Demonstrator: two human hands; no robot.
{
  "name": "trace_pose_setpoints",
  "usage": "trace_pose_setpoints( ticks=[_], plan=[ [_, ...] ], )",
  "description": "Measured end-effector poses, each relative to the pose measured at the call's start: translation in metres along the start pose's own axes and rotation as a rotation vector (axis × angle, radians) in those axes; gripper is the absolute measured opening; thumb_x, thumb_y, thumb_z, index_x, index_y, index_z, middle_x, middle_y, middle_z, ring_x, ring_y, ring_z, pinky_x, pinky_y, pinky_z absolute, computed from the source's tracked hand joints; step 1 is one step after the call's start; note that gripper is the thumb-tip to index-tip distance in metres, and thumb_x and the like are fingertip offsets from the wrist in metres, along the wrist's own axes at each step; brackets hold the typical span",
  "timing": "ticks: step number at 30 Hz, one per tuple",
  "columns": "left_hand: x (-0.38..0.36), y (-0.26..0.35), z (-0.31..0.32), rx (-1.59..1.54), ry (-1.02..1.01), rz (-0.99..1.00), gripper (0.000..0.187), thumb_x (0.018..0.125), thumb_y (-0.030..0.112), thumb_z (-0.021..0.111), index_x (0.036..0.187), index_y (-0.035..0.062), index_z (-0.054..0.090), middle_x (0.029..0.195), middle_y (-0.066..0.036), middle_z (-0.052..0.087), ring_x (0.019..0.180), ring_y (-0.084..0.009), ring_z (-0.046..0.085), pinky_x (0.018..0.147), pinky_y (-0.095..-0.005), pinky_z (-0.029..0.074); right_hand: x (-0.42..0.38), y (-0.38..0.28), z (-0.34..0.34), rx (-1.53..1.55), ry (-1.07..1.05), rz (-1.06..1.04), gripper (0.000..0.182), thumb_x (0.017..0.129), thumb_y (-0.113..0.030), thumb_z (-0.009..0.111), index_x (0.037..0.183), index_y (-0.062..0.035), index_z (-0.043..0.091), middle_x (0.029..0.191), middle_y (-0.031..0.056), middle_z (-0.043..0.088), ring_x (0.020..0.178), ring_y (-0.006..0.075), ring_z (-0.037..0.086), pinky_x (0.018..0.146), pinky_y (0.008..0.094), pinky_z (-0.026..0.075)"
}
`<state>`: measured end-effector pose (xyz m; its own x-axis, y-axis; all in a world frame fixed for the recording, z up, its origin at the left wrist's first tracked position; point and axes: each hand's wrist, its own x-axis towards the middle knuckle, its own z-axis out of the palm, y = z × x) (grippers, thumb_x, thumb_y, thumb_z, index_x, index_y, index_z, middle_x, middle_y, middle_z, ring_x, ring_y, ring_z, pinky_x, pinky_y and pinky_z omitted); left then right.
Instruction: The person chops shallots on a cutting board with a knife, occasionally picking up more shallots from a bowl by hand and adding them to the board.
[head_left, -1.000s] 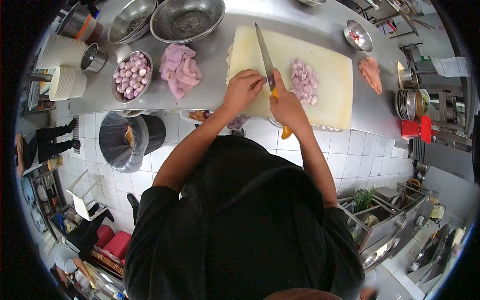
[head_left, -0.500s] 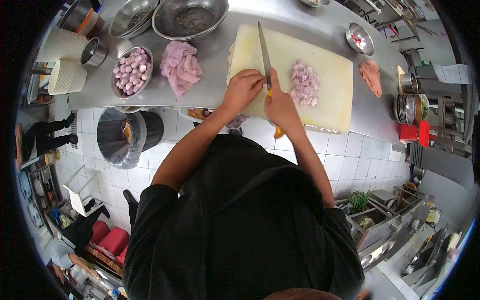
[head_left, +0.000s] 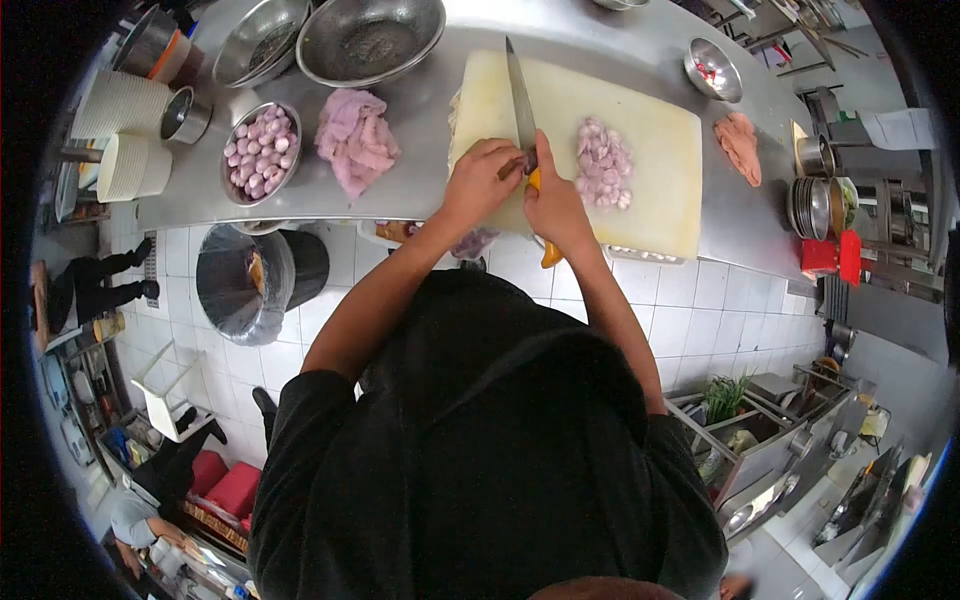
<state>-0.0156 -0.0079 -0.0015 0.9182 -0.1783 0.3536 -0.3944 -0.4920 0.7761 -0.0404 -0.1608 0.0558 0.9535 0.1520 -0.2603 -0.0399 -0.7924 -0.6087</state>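
Cutting board (head_left: 655, 130) on table (head_left: 425, 120). Onion pieces (head_left: 604, 165) on board, right of knife (head_left: 520, 90). Knife in right hand (head_left: 555, 208), blade over board, tip toward far edge; left hand (head_left: 487, 180) just left. Left of board: cloth (head_left: 356, 140), then onions (head_left: 262, 152) in a bowl (head_left: 232, 188). Behind cloth, a large bowl (head_left: 372, 40). Right of board: second cloth (head_left: 738, 148), with small bowl (head_left: 728, 88) behind it. Bin (head_left: 308, 268) on floor, before table, left of the person.

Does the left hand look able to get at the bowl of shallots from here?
Likely yes: the left hand could reach the bowl over the pink cloth, though it holds a shallot at the knife.
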Motion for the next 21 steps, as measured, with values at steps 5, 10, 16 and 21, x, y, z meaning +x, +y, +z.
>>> trace_pose_setpoints(
  ticks=[5, 10, 16, 21],
  plan=[
    [0.005, 0.000, 0.004, 0.048, 0.007, 0.084, 0.025, 0.076, 0.008, 0.074, 0.101, 0.0040, 0.071, 0.107, -0.012, 0.067, 0.102, -0.0331, 0.062, 0.091, -0.0407, 0.052, 0.000, 0.008, -0.006, 0.049, -0.010, 0.011, 0.090, 0.085, -0.007, 0.054, 0.160, -0.0182, 0.007, 0.085, 0.0299, 0.067, 0.080, 0.0476, 0.066, 0.077, 0.0542, 0.051],
    [0.007, 0.003, -0.009, 0.130, 0.000, 0.119, 0.025, 0.076, 0.007, 0.074, 0.100, 0.0045, 0.072, 0.103, -0.011, 0.064, 0.099, -0.0318, 0.062, 0.089, -0.0400, 0.052, -0.010, 0.014, -0.013, 0.044, 0.006, -0.010, 0.085, 0.087, -0.009, 0.053, 0.160, -0.0249, 0.013, 0.084, 0.0296, 0.066, 0.079, 0.0473, 0.065, 0.075, 0.0529, 0.049],
    [0.006, 0.001, -0.012, 0.115, -0.007, 0.098, 0.023, 0.078, 0.008, 0.074, 0.101, 0.0045, 0.073, 0.106, -0.012, 0.065, 0.100, -0.0310, 0.063, 0.089, -0.0396, 0.052, -0.018, 0.006, -0.013, 0.033, 0.022, -0.007, 0.082, 0.089, -0.009, 0.054, 0.160, -0.0239, 0.017, 0.085, 0.0302, 0.066, 0.081, 0.0476, 0.065, 0.077, 0.0530, 0.049],
    [0.003, -0.003, -0.014, -0.011, 0.114, -0.006, 0.020, 0.081, 0.009, 0.074, 0.101, 0.0038, 0.073, 0.102, -0.012, 0.069, 0.095, -0.0314, 0.066, 0.086, -0.0379, 0.053, -0.025, -0.002, -0.014, -0.005, 0.012, -0.011, 0.080, 0.090, -0.012, 0.056, 0.159, -0.0217, 0.018, 0.085, 0.0307, 0.066, 0.082, 0.0479, 0.065, 0.079, 0.0526, 0.049]
  ],
)
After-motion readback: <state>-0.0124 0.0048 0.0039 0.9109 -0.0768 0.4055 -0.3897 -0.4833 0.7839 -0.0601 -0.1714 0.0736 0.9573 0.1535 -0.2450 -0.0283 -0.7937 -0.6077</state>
